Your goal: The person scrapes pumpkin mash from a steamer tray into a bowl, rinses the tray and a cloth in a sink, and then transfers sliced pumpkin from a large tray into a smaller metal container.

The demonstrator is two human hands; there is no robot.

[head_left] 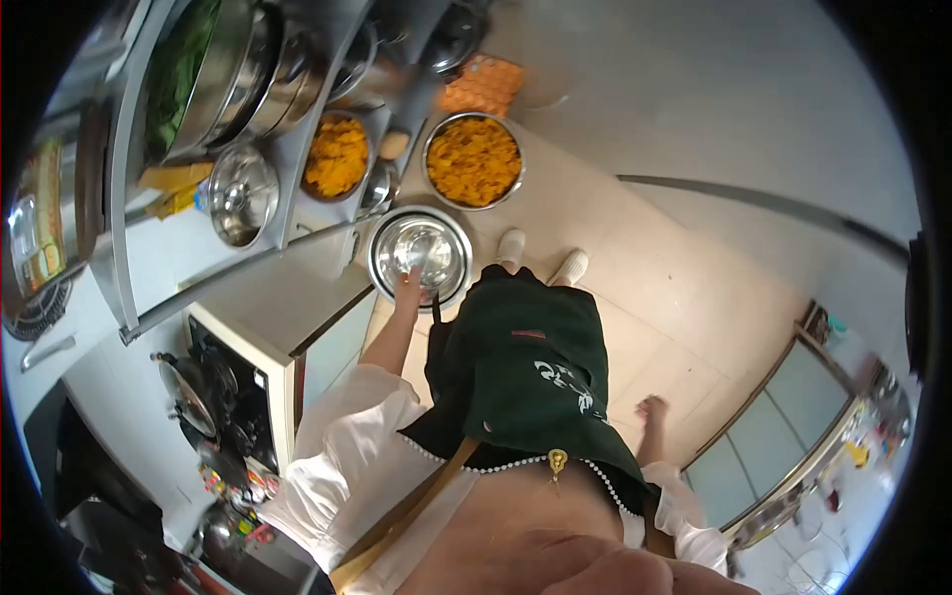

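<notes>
Pale floor tiles (645,297) run under us in this fisheye view, with a steel-edged surface (198,268) on our left and a glass-fronted cabinet (793,426) off to the right. We look down past a dark green apron (526,377) and white sleeves to our white shoes (540,256).

Our left hand (409,290) reaches forward and down to the near rim of an empty steel bowl (420,254), which sits low at the corner of the surface, just ahead of our feet. The fingers appear closed on the rim, though the view is too small to be sure of the grip; taking it by the edge would let one hand lift or tilt it. Our right hand (651,409) hangs at our side, fingers loose and holding nothing.

Beyond the empty bowl, a second steel bowl (474,159) is full of yellow-orange pieces, and a smaller bowl (337,157) with the same filling stands on the surface to its left. Both are close by the empty one. A steel lid (243,193) lies further left, beside stacked large basins (238,79). An orange egg tray (481,84) lies on the floor at the far side. Near left, a dark stove (213,397) carries a pan.
</notes>
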